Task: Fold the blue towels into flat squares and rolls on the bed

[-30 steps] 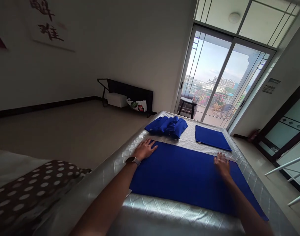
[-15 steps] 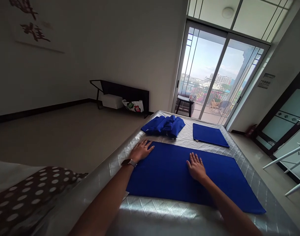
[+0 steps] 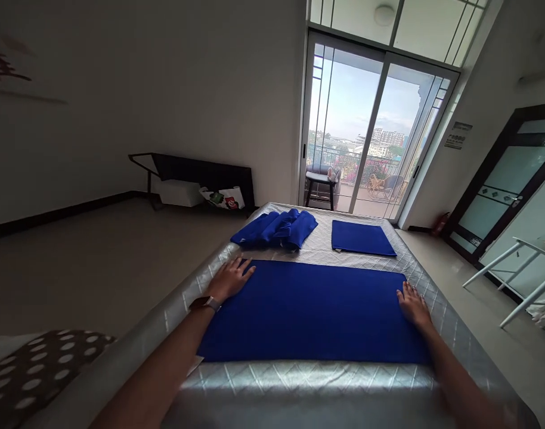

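A large blue towel [image 3: 312,310] lies spread flat across a silver quilted mattress [image 3: 299,381]. My left hand [image 3: 230,279], with a watch on its wrist, rests flat and open on the towel's far left corner. My right hand [image 3: 413,305] lies flat with fingers spread at the towel's right edge. Further back sit a loose pile of blue towels [image 3: 276,228] and one folded blue towel [image 3: 362,238].
A brown polka-dot cushion [image 3: 35,372] lies at the lower left. A low black bench [image 3: 196,179] with a white box and a bag stands by the wall. Glass sliding doors [image 3: 366,131] open on a balcony behind the mattress. A white rack [image 3: 518,280] stands at the right.
My right hand slid from the middle of the big towel out to its right edge. My left hand stayed on the left corner. The view swung to the right.
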The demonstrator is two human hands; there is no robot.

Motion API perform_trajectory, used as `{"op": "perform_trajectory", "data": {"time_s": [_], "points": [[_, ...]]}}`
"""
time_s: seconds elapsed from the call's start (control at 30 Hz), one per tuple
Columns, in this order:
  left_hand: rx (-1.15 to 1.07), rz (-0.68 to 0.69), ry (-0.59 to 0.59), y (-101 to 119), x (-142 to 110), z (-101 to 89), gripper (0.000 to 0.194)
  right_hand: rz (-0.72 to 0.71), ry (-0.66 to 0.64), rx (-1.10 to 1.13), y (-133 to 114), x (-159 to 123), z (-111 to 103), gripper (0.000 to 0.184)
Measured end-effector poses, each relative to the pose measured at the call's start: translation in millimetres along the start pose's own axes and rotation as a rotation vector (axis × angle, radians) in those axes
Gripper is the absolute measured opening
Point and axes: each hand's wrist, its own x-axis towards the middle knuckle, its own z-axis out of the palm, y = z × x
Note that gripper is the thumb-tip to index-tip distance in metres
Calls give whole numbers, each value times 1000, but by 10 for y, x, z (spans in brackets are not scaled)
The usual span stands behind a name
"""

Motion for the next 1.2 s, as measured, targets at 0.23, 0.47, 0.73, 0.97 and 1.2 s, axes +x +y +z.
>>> {"op": "perform_trajectory", "data": {"time_s": [0.23, 0.47, 0.73, 0.97, 1.2], "points": [[-3, 30, -77, 40, -318, -222, 64, -19, 28, 28, 16, 34, 65, 67], [-19, 86, -86, 191, -1059, -59, 64, -22, 49, -17, 0, 3, 32, 67], [-55, 56, -97, 325, -1138, -154, 68, -171, 187, -97, -797, -348, -271, 64], [-61, 63, -66, 299, -1140, -111, 66, -675, -60, 127, -2467, -1306, -10, 68], [-27, 54, -73, 318, -1141, -151, 65, -697, -164, 174, -2458, -1506, 146, 74]]}}
